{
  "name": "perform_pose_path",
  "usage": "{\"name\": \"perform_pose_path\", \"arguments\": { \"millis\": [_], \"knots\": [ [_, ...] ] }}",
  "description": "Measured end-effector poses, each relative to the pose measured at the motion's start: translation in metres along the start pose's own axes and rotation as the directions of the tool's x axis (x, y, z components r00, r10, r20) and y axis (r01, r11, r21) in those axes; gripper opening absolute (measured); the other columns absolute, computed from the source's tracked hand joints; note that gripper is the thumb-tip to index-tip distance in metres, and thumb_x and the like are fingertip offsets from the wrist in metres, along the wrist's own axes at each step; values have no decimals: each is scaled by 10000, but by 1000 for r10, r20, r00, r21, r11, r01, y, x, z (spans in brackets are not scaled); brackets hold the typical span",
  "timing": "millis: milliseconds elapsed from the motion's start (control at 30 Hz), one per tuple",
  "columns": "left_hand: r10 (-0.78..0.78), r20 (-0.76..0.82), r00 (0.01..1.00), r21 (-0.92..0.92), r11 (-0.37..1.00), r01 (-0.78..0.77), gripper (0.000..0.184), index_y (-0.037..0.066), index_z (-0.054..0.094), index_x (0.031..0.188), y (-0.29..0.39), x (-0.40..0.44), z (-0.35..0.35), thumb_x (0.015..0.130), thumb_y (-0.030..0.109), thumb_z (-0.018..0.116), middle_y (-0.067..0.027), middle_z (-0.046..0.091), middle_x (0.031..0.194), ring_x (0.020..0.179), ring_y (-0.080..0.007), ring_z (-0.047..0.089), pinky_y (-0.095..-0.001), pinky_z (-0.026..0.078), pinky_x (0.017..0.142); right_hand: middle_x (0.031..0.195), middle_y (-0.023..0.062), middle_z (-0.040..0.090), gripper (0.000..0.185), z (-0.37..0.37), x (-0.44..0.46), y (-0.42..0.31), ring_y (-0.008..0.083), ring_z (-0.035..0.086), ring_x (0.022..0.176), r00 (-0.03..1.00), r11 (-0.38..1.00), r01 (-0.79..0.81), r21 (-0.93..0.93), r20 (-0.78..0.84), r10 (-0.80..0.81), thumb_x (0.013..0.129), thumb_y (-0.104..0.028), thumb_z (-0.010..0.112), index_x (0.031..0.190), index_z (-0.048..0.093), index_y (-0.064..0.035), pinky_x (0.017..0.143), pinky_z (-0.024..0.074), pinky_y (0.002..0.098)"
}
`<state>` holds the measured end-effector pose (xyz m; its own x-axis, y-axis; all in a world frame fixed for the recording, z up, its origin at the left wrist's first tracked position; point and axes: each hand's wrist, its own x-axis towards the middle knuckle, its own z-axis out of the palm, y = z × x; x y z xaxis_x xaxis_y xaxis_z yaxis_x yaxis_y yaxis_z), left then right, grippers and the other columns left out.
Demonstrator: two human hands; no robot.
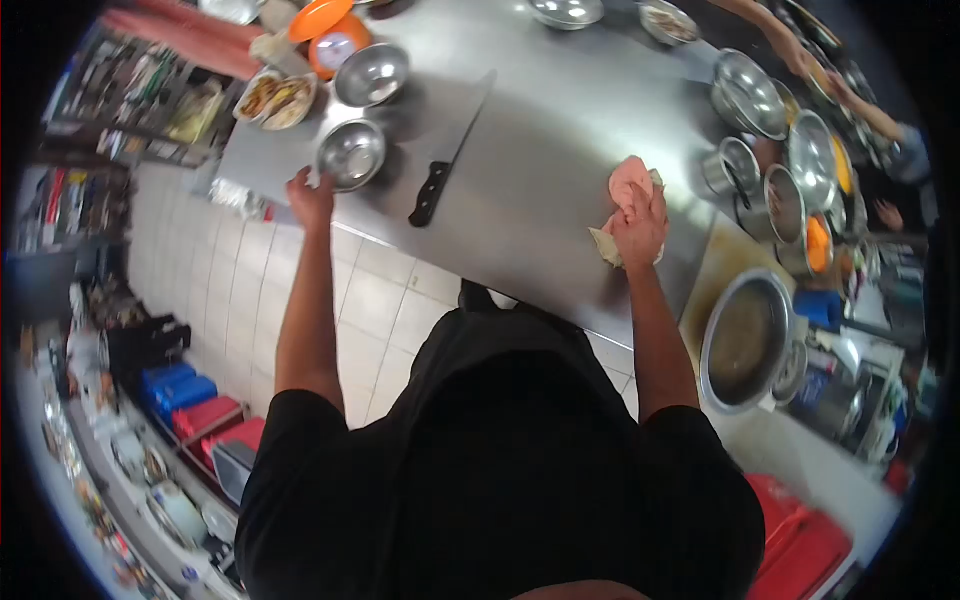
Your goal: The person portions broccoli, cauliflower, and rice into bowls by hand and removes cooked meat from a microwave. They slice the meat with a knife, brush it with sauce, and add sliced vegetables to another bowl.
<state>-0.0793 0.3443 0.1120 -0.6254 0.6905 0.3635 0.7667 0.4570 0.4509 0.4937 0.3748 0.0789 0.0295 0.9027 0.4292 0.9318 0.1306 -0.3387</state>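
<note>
At the table's left edge, my left hand (312,198) is beside a small steel bowl (353,156), its thumb at the bowl's near-left side. Its fingers look apart, with a pale gap between thumb and fingers. My right hand (641,232) presses a pink cloth (629,180) onto the steel tabletop (540,190), fingers bent over it. A cream-coloured cloth (606,245) shows under and beside that hand. Between my hands lies a large knife (452,155), its black handle toward me and its blade pointing away.
Another steel bowl (372,76), orange bowls (338,46) and a food container (278,100) stand at the back left. Several bowls and pots (748,95) line the right side, near another person's hands (815,75). A large basin (745,340) of cloudy liquid sits at right.
</note>
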Motion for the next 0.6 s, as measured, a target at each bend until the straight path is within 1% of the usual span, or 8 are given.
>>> {"name": "perform_pose_path", "arguments": {
  "millis": [33, 100, 133, 200, 233, 267, 433, 600],
  "knots": [
    [10, -17, 1000, 6, 1000, -10, 431, 52, 654, 1066, -3, 9, -1, 717, 295, 726, -163, 608, 981, 899, -321, 599, -421, 487, 803, 1350, 158, 442, 490, -5, -5, 5, 340, 413, 1267, 999, 999, -26, -29, -40, 24, 726, -129, 637, 1212, 579, -145, 997, 365, 466],
    [61, 76, 995, -10, 998, -60, 412, 41, 660, 1052, -17, 26, 7, 718, 278, 706, -176, 613, 977, 900, -333, 604, -430, 489, 811, 1336, 210, 436, 503, -33, -24, 9, 391, 414, 1247, 993, 987, -120, -105, -34, 117, 735, -137, 613, 1234, 553, -135, 990, 373, 478],
    [84, 57, 995, 0, 996, -84, 376, 35, 665, 1028, -20, 32, 13, 719, 247, 681, -171, 639, 911, 860, -325, 621, -419, 498, 780, 1328, 225, 436, 509, -39, -37, 15, 406, 417, 1237, 986, 980, -165, -115, -54, 159, 737, -139, 607, 1242, 544, -130, 986, 376, 486],
    [37, 149, 988, -99, 995, -22, 355, 36, 668, 1014, -30, 47, 24, 717, 230, 668, -156, 652, 853, 812, -313, 634, -407, 503, 751, 1308, 280, 429, 531, -54, -64, 19, 458, 431, 1194, 980, 969, -191, -155, -77, 181, 749, -147, 583, 1273, 509, -104, 971, 384, 510],
    [17, 198, 980, -142, 990, 12, 345, 37, 669, 1007, -35, 52, 31, 716, 222, 661, -148, 659, 824, 788, -307, 640, -400, 506, 737, 1306, 284, 430, 532, -60, -79, 16, 462, 434, 1187, 974, 958, -222, -180, -74, 212, 751, -145, 579, 1276, 505, -100, 972, 383, 510],
    [22, 177, 984, -159, 987, 7, 316, 41, 677, 973, -28, 53, 29, 709, 213, 649, -130, 669, 772, 737, -288, 651, -385, 510, 704, 1304, 289, 430, 533, -67, -93, 12, 467, 437, 1181, 967, 945, -255, -205, -70, 245, 753, -144, 576, 1278, 502, -96, 973, 382, 511],
    [16, 243, 970, -133, 991, 17, 305, 31, 682, 936, -37, 66, 36, 687, 206, 654, -139, 676, 801, 755, -287, 656, -383, 511, 711, 1312, 284, 432, 547, -72, -141, 9, 460, 441, 1182, 950, 920, -305, -244, -138, 279, 749, -158, 576, 1288, 495, -116, 982, 379, 504],
    [0, 289, 957, -173, 984, 52, 296, 16, 674, 908, -58, 80, 52, 670, 190, 644, -139, 681, 819, 778, -283, 657, -374, 511, 738, 1335, 253, 424, 566, -76, -131, -11, 419, 430, 1214, 915, 854, -404, -327, -142, 378, 748, -169, 587, 1302, 474, -154, 982, 377, 492]
  ]
}}
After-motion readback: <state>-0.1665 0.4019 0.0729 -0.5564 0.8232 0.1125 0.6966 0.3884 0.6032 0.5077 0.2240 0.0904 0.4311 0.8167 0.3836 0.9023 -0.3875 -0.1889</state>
